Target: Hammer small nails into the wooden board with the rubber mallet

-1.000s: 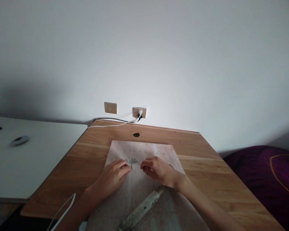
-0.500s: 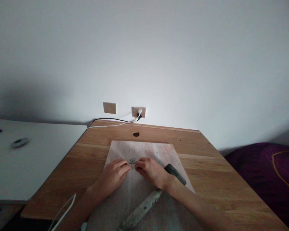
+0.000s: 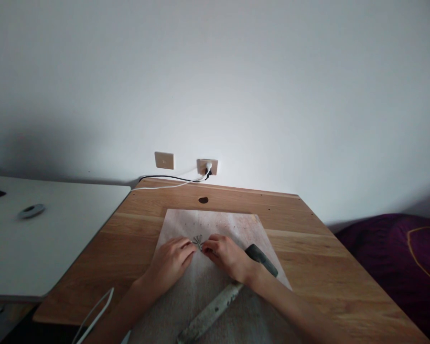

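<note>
A pale board (image 3: 215,224) lies on a wooden table (image 3: 308,253). On it sits a small bunch of thin metal nails (image 3: 198,241). My left hand (image 3: 172,263) rests on the board just left of the nails, fingers curled, fingertips touching them. My right hand (image 3: 227,255) comes in from the right, fingers pinched together at the same bunch. A hammer lies under my right wrist, its dark head (image 3: 261,254) to the right and its pale, worn handle (image 3: 211,313) running toward me.
A white table (image 3: 39,239) stands to the left with a grey ring (image 3: 30,210) on it. Two wall plates (image 3: 207,166) hold plugs, with cables trailing along the table's back edge. A white cable (image 3: 93,313) hangs at the front left. A dark purple cushion (image 3: 397,258) lies right.
My right hand has slid left to meet the nails and my left hand. The hammer head, hidden a second ago, is uncovered.
</note>
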Demonstrator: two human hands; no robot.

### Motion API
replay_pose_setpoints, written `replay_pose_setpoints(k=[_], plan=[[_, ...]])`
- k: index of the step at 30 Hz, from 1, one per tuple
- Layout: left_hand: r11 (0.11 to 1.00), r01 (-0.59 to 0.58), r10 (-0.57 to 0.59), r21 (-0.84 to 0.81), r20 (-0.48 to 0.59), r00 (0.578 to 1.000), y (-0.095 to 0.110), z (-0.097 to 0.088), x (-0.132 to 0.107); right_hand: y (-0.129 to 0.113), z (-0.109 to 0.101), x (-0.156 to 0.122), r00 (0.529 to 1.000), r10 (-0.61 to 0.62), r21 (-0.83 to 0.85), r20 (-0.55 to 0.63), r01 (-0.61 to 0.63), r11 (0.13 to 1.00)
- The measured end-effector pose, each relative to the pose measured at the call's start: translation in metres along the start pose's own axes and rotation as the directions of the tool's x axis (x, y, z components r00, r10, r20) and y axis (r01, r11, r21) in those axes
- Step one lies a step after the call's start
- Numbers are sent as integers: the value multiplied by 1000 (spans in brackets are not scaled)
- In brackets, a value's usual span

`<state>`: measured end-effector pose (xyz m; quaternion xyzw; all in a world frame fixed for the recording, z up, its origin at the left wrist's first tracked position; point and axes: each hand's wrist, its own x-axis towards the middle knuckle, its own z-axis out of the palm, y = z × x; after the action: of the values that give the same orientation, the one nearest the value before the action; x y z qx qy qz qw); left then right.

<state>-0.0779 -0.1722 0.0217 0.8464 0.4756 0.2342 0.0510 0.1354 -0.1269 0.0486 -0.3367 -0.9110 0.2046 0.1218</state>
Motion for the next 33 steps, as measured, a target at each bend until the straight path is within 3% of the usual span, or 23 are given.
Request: replay_pose_setpoints(k=[19, 23, 26, 30, 33], plan=[[1000, 5, -5, 4, 1, 1000, 0, 2, 8, 2, 5, 6, 999, 12, 4, -37, -12, 1000], [1000, 13, -13, -8, -3, 1000, 1, -1, 6, 3, -2, 3, 999, 25, 6, -41, -24, 1000], [1000, 4, -5, -28, -23, 1000, 0, -4, -3, 0, -18, -11, 996, 54, 2, -64, -54, 999], [999, 4, -7, -40, -61, 998, -5, -7, -25, -18, -38, -50, 988, 71, 11, -136, -70, 998], [998, 46, -49, -35, -88, 995, -9, -8, -41, -37, -36, -82, 997, 24, 37, -79, -21, 999]])
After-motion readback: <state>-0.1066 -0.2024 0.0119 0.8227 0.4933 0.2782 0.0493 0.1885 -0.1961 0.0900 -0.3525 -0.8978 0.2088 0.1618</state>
